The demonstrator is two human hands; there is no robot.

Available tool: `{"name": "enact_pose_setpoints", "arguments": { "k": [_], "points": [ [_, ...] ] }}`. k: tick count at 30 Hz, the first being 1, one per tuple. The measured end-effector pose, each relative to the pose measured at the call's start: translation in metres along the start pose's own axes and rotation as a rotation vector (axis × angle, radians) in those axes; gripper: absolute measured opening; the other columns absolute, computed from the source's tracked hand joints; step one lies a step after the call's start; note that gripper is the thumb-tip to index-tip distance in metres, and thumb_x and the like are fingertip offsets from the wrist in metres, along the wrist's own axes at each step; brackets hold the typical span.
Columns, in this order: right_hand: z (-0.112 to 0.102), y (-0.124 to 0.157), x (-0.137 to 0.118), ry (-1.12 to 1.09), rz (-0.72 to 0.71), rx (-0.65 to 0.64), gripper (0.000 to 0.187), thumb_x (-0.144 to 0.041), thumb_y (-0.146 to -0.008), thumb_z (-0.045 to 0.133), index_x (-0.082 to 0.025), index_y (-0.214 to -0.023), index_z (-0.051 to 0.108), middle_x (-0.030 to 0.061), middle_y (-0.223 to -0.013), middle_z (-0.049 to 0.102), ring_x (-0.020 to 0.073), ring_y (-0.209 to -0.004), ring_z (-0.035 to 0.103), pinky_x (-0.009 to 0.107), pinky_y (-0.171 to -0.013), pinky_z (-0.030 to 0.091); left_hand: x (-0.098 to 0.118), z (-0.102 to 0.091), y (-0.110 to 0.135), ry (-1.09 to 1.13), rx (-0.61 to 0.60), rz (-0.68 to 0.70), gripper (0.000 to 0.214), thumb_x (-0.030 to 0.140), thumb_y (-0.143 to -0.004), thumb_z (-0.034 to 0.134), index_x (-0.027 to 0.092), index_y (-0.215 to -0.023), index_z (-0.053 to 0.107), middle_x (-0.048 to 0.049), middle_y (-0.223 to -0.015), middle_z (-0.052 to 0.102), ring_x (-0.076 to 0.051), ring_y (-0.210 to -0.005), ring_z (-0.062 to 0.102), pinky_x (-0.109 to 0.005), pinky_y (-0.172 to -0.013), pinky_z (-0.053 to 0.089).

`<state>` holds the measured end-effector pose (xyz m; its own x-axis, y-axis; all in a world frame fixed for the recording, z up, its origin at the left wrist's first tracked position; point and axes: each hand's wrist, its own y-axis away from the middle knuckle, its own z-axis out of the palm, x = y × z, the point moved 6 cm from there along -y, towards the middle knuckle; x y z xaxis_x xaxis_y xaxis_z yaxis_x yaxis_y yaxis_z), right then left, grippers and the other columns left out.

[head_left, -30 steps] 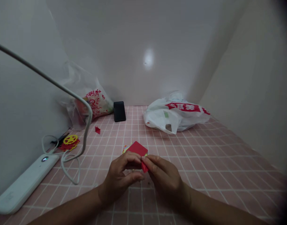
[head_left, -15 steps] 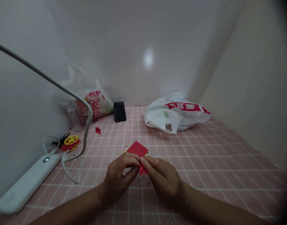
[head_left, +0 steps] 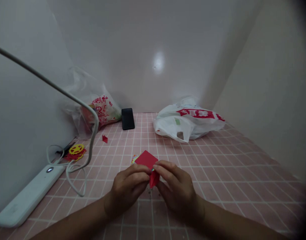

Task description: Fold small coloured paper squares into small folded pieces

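Note:
Between my two hands is a small piece of folded red paper [head_left: 154, 179], its pointed end hanging downward. My left hand [head_left: 130, 185] pinches its left side between thumb and fingers. My right hand [head_left: 179, 188] grips the right side, the forefinger over the top and the thumb behind. Just beyond the fingertips lies a square red sheet [head_left: 146, 159] on a stack of coloured paper, whose patterned edge shows at the left. My fingers hide the near part of the stack.
A small folded red paper piece [head_left: 105, 139] lies farther left. Yellow and red cut-outs [head_left: 76, 150] sit by a white power bank [head_left: 30, 196] with a looping cable [head_left: 94, 130]. At the back are a black phone [head_left: 128, 119], a clear printed bag [head_left: 93, 106] and a white plastic bag [head_left: 188, 121].
My right hand has shifted slightly right and its fingers have lifted. The folded red paper has turned and opened a little, so more of it shows between my hands.

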<state>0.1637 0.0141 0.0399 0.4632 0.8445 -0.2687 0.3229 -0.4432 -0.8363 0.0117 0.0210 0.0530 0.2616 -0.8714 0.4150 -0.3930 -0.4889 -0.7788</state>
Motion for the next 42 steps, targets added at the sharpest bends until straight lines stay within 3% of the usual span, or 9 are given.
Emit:
{"name": "enact_pose_setpoints", "arguments": {
  "k": [5,12,27,35,42],
  "points": [
    [0.000,-0.004,0.004,-0.148,0.096,-0.048,0.040,-0.012,-0.090,0.055,-0.016,-0.130,0.053,0.0145,-0.116,0.061,0.0257,-0.108,0.061,0.043,-0.088,0.057,-0.001,-0.001,-0.001,-0.030,-0.004,0.026,0.017,0.005,-0.088,0.060,0.018,-0.098,0.061,-0.0088,-0.096,0.071,-0.016,-0.087,0.071,-0.025,-0.077,0.059],
    [0.002,-0.003,0.007,-0.216,0.123,-0.069,0.039,-0.012,-0.089,0.058,-0.019,-0.127,0.054,0.0122,-0.116,0.059,0.0252,-0.107,0.059,0.043,-0.088,0.055,0.000,0.000,-0.004,-0.037,-0.021,0.028,0.012,0.010,-0.089,0.058,0.019,-0.097,0.060,-0.0086,-0.093,0.074,-0.016,-0.084,0.072,-0.024,-0.074,0.059],
    [-0.001,-0.005,0.005,-0.213,0.087,-0.027,0.029,-0.015,-0.091,0.059,-0.023,-0.119,0.056,0.0094,-0.110,0.060,0.0237,-0.100,0.061,0.041,-0.081,0.057,0.003,0.001,0.006,-0.170,-0.098,0.130,0.017,0.010,-0.090,0.059,0.018,-0.105,0.057,-0.0102,-0.102,0.075,-0.016,-0.091,0.073,-0.025,-0.076,0.059],
    [0.001,0.001,0.007,-0.254,0.072,-0.027,0.035,-0.012,-0.089,0.064,-0.023,-0.120,0.055,0.0095,-0.116,0.056,0.0232,-0.104,0.058,0.040,-0.085,0.056,0.008,0.000,0.005,-0.172,-0.108,0.181,0.017,0.009,-0.089,0.060,0.016,-0.104,0.057,-0.0110,-0.101,0.074,-0.017,-0.090,0.073,-0.026,-0.075,0.060],
    [0.001,-0.001,0.004,-0.262,0.044,-0.044,0.038,-0.011,-0.088,0.064,-0.020,-0.124,0.053,0.0102,-0.117,0.055,0.0229,-0.104,0.058,0.039,-0.085,0.055,0.009,0.001,-0.001,-0.131,-0.090,0.097,0.012,0.010,-0.091,0.057,0.015,-0.102,0.058,-0.0090,-0.094,0.074,-0.015,-0.086,0.071,-0.024,-0.075,0.059]
  ]
}}
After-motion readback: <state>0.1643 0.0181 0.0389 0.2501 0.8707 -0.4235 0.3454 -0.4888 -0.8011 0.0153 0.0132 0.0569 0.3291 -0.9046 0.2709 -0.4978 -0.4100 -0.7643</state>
